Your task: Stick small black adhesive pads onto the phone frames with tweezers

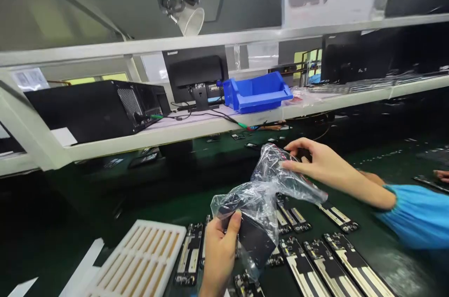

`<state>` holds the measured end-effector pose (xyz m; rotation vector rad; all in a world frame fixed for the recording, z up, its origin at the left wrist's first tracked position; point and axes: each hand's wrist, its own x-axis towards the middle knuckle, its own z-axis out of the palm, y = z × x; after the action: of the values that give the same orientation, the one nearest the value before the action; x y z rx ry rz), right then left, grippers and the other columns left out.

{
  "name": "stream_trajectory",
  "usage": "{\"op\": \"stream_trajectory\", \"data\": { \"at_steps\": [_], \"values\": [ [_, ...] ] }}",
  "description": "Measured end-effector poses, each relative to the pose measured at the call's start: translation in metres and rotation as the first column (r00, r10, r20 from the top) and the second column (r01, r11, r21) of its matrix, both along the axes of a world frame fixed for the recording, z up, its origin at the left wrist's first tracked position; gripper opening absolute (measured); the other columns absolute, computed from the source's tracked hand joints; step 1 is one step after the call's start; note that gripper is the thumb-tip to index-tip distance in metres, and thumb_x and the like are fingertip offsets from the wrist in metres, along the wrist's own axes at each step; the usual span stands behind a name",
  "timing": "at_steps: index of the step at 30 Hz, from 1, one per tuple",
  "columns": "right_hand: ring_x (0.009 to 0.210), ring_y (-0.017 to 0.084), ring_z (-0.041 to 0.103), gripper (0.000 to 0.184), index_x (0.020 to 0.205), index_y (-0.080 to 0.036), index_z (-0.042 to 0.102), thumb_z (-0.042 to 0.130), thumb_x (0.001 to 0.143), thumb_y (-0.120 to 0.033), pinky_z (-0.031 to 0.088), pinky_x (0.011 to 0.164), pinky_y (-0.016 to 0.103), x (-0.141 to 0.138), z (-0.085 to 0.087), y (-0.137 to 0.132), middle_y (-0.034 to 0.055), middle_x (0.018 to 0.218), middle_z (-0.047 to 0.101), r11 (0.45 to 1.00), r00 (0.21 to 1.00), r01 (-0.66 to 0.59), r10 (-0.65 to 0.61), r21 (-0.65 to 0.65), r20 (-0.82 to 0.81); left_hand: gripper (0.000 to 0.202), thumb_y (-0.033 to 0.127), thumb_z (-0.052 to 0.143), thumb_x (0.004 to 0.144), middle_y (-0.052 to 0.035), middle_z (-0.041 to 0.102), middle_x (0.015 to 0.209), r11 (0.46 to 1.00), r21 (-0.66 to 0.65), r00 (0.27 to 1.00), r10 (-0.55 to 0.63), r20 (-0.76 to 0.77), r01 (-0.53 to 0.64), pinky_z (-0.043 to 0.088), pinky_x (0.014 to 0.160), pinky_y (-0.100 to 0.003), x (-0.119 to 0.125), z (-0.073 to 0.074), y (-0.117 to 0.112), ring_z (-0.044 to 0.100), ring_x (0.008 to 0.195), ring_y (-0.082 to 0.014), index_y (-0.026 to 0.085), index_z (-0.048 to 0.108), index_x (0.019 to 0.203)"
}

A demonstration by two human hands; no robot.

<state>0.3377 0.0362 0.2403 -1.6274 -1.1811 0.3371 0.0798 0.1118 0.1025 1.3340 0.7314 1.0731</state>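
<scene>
A clear crinkled plastic bag (252,194) hangs between my two hands above the bench. My left hand (220,252) pinches its lower part, thumb on top, where a flat black piece (256,241) shows through the film. My right hand (312,161) has its fingertips on the bag's upper right part, thumb and index finger curved around the film. Beneath the bag lie several opened phone bodies (305,269) with bare circuit boards, some partly hidden by the bag and my left hand. Another opened phone body (189,255) lies left of my left hand.
A white slotted tray (140,259) lies at the lower left on the dark green bench. Above the far side runs a white shelf (196,121) with a blue bin (257,93), a monitor (196,72) and a black computer case (98,105). Another person's hand (442,175) shows at the right edge.
</scene>
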Motion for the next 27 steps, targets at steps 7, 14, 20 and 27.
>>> {"op": "stream_trajectory", "data": {
  "at_steps": [7,14,20,27],
  "values": [
    [0.040,0.004,0.029,0.045,0.086,-0.014,0.068,0.079,0.075,-0.057,0.015,0.040,0.021,-0.014,-0.113,-0.024,-0.0047,0.057,0.053,0.867,0.901,-0.341,0.192,-0.362,-0.390,0.047,0.059,0.070,0.084,-0.0085,0.079,0.104,0.994,-0.024,0.965,-0.112,-0.236,0.110,0.052,0.091,-0.032,-0.056,-0.028,-0.011,0.070,0.100,-0.0268,0.017,0.079,0.103],
    [0.032,-0.003,0.021,0.035,0.095,-0.015,0.068,0.072,0.063,-0.030,0.007,0.036,0.019,-0.048,-0.205,-0.034,0.0022,0.079,0.071,0.624,0.545,-0.697,0.141,-0.353,-0.827,0.040,0.054,0.069,0.087,-0.0050,0.075,0.089,0.956,-0.247,0.901,-0.244,-0.359,0.160,0.052,0.086,-0.039,-0.087,-0.089,-0.012,0.069,0.090,-0.0224,0.015,0.074,0.095],
    [0.031,-0.002,0.013,0.033,0.084,-0.021,0.054,0.078,0.067,-0.035,0.009,0.033,0.015,-0.080,-0.238,-0.034,-0.0078,0.060,0.059,0.607,0.438,-0.723,0.035,-0.329,-0.898,0.036,0.049,0.065,0.092,-0.0043,0.074,0.096,0.932,-0.329,0.896,-0.272,-0.352,0.153,0.052,0.089,-0.041,-0.095,-0.106,-0.017,0.069,0.092,-0.0216,0.016,0.071,0.102],
    [0.034,0.005,0.033,0.057,0.093,-0.021,0.061,0.080,0.069,-0.069,0.028,0.035,0.018,-0.097,-0.246,-0.041,-0.0092,0.048,0.048,0.645,0.524,-0.668,0.056,-0.370,-0.850,0.021,0.030,0.067,0.087,-0.0045,0.075,0.094,0.931,-0.328,0.902,-0.276,-0.333,0.163,0.050,0.084,-0.035,-0.082,-0.095,-0.018,0.068,0.088,-0.0207,0.016,0.072,0.102]
  ]
}}
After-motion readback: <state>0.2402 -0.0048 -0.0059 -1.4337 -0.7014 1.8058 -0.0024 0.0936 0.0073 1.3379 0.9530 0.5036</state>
